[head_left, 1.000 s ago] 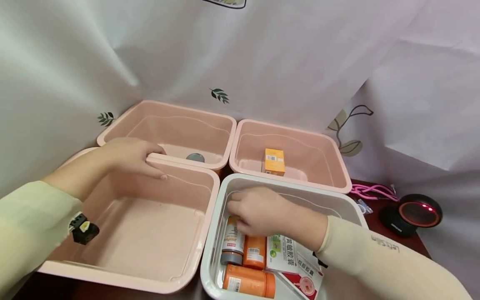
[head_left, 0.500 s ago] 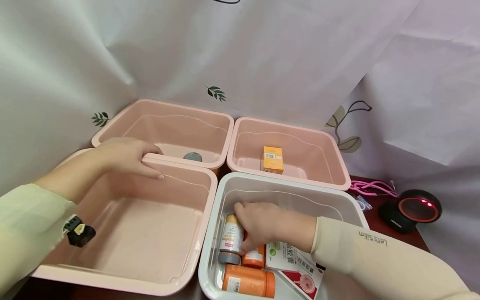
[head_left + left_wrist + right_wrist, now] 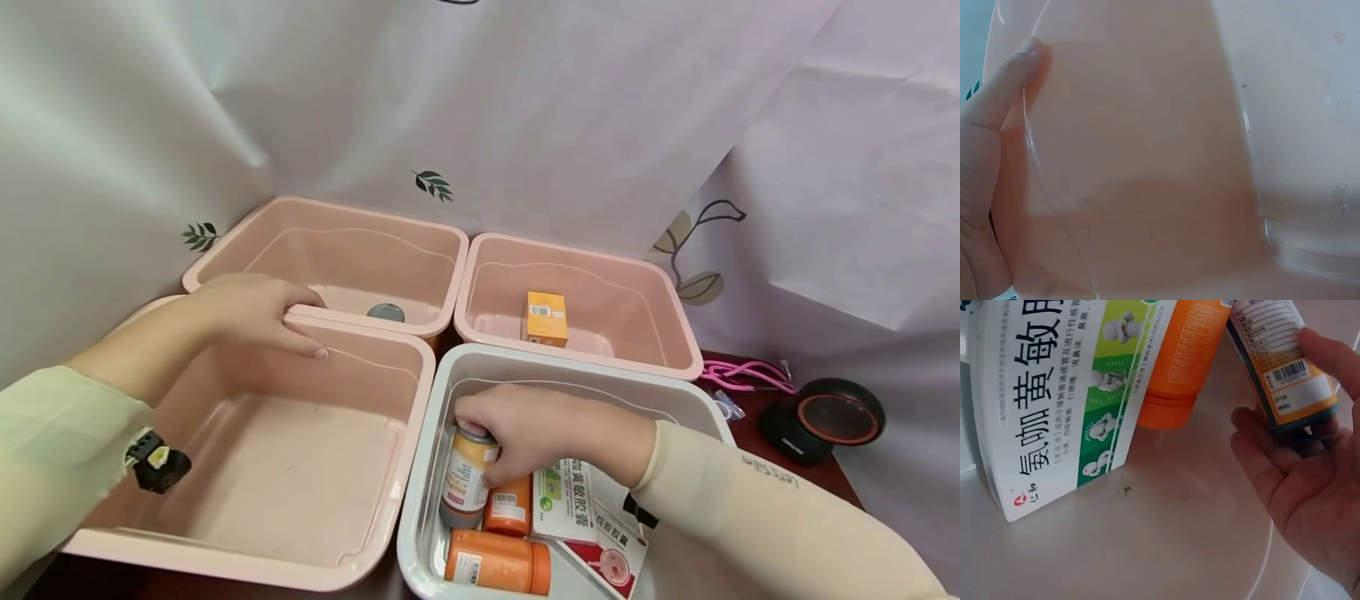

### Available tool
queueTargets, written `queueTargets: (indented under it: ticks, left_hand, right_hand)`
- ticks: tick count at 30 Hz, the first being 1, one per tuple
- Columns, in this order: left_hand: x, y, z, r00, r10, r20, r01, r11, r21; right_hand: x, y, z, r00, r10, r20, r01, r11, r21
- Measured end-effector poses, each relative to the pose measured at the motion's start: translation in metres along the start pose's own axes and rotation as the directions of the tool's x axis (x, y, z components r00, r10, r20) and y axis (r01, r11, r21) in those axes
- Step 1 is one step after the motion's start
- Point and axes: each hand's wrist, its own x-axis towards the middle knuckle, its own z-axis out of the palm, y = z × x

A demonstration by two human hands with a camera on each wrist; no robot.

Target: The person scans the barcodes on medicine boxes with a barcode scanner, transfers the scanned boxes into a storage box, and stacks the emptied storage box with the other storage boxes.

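Note:
My right hand grips the grey base end of a white and yellow bottle in the grey-white bin. The bottle leans, its grey cap end down near the bin's floor; in the right wrist view, fingers curl under its dark base. Beside it are an orange bottle, a white and green medicine box, a red and white box and another orange bottle lying on its side. My left hand holds the rim of the front-left pink bin, thumb inside, other fingertips hidden beyond the rim.
Behind stand two more pink bins. The back-left bin holds a thing with a round grey top; the back-right bin holds a yellow box. A black scanner and pink cord lie at right.
My right hand has taken the bottle by its base end and tipped that end up. The scanner's red lights have gone out. My left hand stays on the rim.

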Motion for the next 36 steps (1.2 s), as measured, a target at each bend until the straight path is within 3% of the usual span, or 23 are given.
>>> queueTargets:
  ticks: [3, 7, 10, 16, 21, 25, 32, 36]
  left_hand:
    - [-0.001, 0.000, -0.001, 1.000, 0.003, 0.002, -0.003, 1.000, -0.002]
    - [-0.001, -0.001, -0.003, 1.000, 0.005, -0.001, -0.005, 1.000, 0.006]
    - [-0.002, -0.001, -0.004, 1.000, 0.002, -0.002, -0.002, 1.000, 0.007]
    - [-0.003, -0.001, -0.005, 1.000, -0.007, 0.006, 0.007, 1.000, 0.012]
    - [-0.002, 0.002, 0.000, 1.000, -0.006, 0.006, 0.005, 1.000, 0.018]
    - [-0.002, 0.004, 0.004, 1.000, 0.004, 0.012, -0.004, 1.000, 0.003]
    - [-0.004, 0.005, 0.003, 1.000, 0.000, -0.005, 0.000, 1.000, 0.009]
    - [-0.004, 0.005, 0.001, 1.000, -0.008, 0.000, 0.008, 1.000, 0.006]
  right_hand:
    - [0.000, 0.000, -0.003, 0.994, -0.103, 0.043, 0.103, 0.995, 0.013]
    - [-0.001, -0.001, -0.002, 0.968, -0.226, 0.109, 0.217, 0.972, 0.086]
    - [-0.001, 0.000, -0.001, 0.952, -0.289, 0.105, 0.279, 0.955, 0.098]
    - [-0.006, -0.004, -0.001, 0.957, -0.280, 0.070, 0.282, 0.959, -0.022]
    - [-0.019, -0.016, 0.001, 0.957, -0.274, 0.098, 0.283, 0.953, -0.106]
    - [-0.028, -0.022, -0.005, 0.946, -0.306, 0.111, 0.316, 0.945, -0.087]
    - [-0.042, -0.020, -0.033, 0.916, -0.398, 0.045, 0.399, 0.917, -0.019]
    - [-0.059, -0.018, -0.047, 0.922, -0.388, 0.020, 0.388, 0.922, -0.012]
